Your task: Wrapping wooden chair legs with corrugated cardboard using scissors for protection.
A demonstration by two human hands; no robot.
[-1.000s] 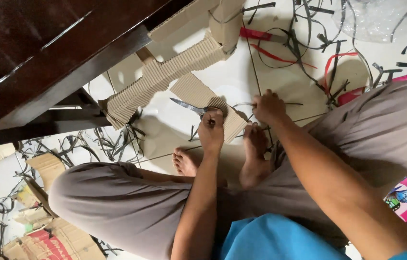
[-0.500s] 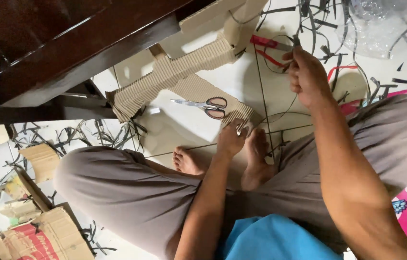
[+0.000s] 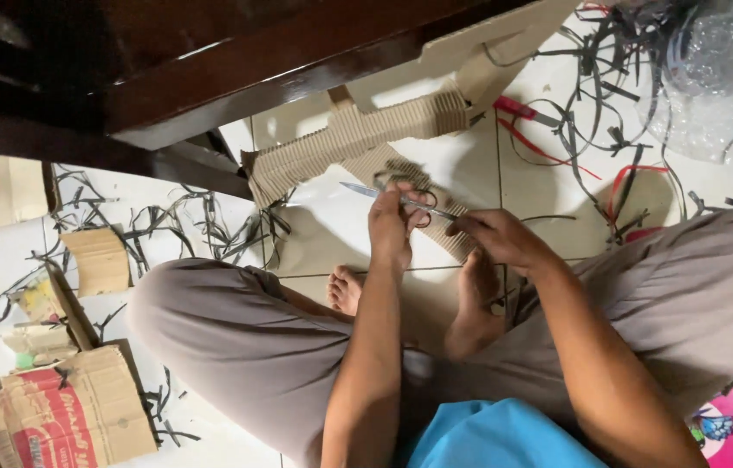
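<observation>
My left hand (image 3: 394, 227) has picked the scissors (image 3: 397, 198) back up off the cardboard (image 3: 358, 139) at 12 o'clock, while my right hand (image 3: 496, 238), returned from the scraps, pinches a thin strip (image 3: 437, 211) against the blades.

Counted on the tiled floor

Two hands, left (image 3: 392, 227) and right (image 3: 498, 238); two bare feet (image 3: 347, 289); one pair of scissors (image 3: 388, 196); one long ribbed cardboard piece (image 3: 353, 143) and one flatter ribbed sheet (image 3: 423, 217) under it; one printed cardboard box (image 3: 55, 416); one bubble-wrap sheet (image 3: 722, 69); one dark wooden furniture piece (image 3: 210, 61); black strips (image 3: 210, 234), too many to count.
</observation>
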